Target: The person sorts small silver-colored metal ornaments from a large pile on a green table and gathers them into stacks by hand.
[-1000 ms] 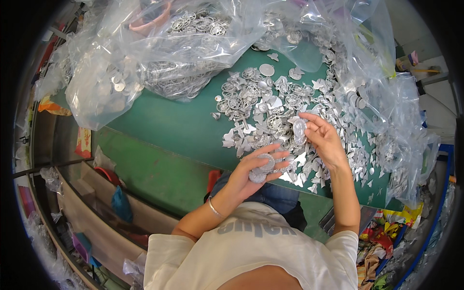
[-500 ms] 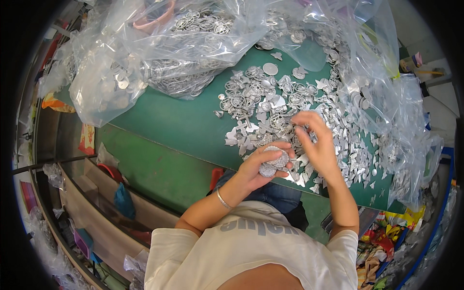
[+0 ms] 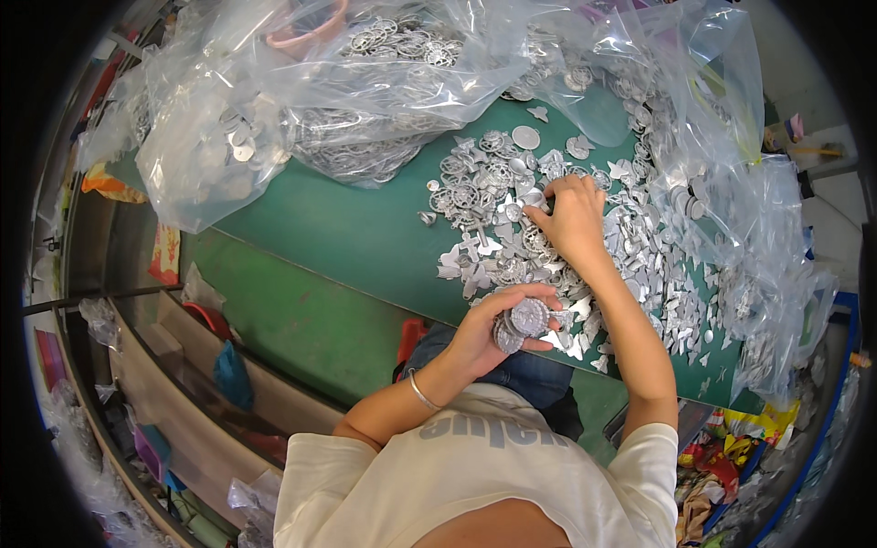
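My left hand point(image 3: 484, 331) is closed round several round, patterned silver metal discs point(image 3: 529, 317), just off the table's near edge. My right hand point(image 3: 575, 215) reaches over the heap of silver metal pieces point(image 3: 498, 178), its fingers bent down onto them. Whether it has hold of a piece there cannot be made out. The heap mixes wheel-like openwork rings, flat discs and small winged shapes. A plain round disc point(image 3: 525, 137) lies at the heap's far side.
A large clear plastic bag point(image 3: 356, 137) full of openwork metal rings stands at the far left of the green table point(image 3: 320, 233). More clear bags point(image 3: 776, 219) lie along the right. A pink bowl point(image 3: 311, 32) is at the back. Shelving point(image 3: 206, 361) stands left.
My right hand has moved away from the left hand, forward and slightly left onto the heap. My left hand has sunk a little nearer to me, still with the discs.
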`<act>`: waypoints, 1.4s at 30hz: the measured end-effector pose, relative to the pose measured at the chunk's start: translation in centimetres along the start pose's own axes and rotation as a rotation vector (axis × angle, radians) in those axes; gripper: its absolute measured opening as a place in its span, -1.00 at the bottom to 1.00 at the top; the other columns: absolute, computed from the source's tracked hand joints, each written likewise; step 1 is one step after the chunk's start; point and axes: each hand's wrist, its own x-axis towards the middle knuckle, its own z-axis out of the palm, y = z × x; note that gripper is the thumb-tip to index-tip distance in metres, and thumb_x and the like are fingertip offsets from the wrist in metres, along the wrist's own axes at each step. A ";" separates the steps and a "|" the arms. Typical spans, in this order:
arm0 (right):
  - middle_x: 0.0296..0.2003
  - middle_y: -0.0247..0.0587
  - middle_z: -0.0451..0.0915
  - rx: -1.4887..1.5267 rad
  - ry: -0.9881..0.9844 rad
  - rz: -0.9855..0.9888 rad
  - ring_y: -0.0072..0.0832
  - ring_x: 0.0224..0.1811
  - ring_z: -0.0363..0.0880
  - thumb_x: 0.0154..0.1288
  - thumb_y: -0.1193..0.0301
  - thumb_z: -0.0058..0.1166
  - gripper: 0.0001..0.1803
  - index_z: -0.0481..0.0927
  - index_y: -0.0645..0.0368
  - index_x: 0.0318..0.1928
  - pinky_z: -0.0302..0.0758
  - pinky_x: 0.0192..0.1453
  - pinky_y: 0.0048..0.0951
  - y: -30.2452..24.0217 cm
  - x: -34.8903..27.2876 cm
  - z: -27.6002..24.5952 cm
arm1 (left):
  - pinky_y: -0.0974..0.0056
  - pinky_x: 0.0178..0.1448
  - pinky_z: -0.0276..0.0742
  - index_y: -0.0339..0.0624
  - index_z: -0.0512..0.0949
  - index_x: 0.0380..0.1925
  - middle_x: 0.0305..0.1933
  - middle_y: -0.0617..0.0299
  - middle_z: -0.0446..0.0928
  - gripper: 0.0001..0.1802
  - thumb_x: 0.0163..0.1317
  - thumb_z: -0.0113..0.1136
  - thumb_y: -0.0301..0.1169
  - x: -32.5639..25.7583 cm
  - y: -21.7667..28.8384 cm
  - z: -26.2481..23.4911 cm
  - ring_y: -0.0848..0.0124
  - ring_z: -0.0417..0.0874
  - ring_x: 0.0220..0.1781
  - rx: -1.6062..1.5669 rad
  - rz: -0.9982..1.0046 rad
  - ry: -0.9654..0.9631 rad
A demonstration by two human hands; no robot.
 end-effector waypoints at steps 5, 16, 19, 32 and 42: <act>-0.51 -0.22 0.50 0.361 -0.088 0.148 -0.35 -0.37 0.42 -0.13 0.40 0.28 -0.74 0.47 0.23 -0.46 0.28 -0.16 -0.38 0.6 0.0 -0.7 | 0.22 -0.15 0.59 -0.20 0.40 0.00 -0.14 0.13 0.43 -0.63 0.20 -0.01 -0.32 -0.1 -0.4 -1.2 0.26 0.49 -0.11 0.106 0.061 0.007; -0.38 -0.17 0.54 0.435 0.146 -0.641 -0.32 -0.36 0.48 -0.11 0.62 0.16 -0.80 0.52 0.29 -0.37 0.37 -0.33 -0.39 -1.7 -6.7 -5.7 | 0.29 0.03 0.47 -0.16 0.27 0.16 0.20 0.03 0.29 -0.52 0.22 -0.01 -0.35 0.2 1.4 0.7 0.28 0.46 0.06 -0.126 0.192 0.145; -0.36 -0.15 0.54 0.507 0.040 -0.604 -0.29 -0.33 0.49 -0.08 0.57 0.17 -0.78 0.53 0.29 -0.32 0.39 -0.27 -0.34 -2.4 -6.6 -6.2 | 0.32 -0.07 0.53 -0.16 0.32 0.11 0.14 0.03 0.32 -0.56 0.21 0.02 -0.36 0.5 1.4 -0.7 0.25 0.44 0.08 0.008 0.224 0.062; 0.18 -0.17 0.26 0.169 -0.188 -0.618 -0.03 0.25 0.11 -0.01 0.08 0.17 -0.41 0.46 0.05 0.04 0.14 0.26 -0.12 -1.1 2.8 0.4 | 0.26 -0.24 0.66 -0.19 0.43 -0.07 0.01 0.00 0.39 -0.68 0.19 0.06 -0.34 -0.6 1.3 -0.8 0.13 0.50 0.01 -0.082 0.117 -0.008; 0.02 -0.15 0.44 0.424 -0.166 -0.486 -0.15 0.10 0.33 -0.02 0.33 0.21 -0.56 0.50 0.14 -0.07 0.27 0.17 -0.24 1.1 0.4 -2.0 | 0.18 -0.23 0.67 -0.24 0.43 -0.09 0.04 -0.12 0.37 -0.66 0.24 -0.03 -0.25 -0.8 1.0 -1.4 0.03 0.50 0.02 -0.010 0.150 -0.055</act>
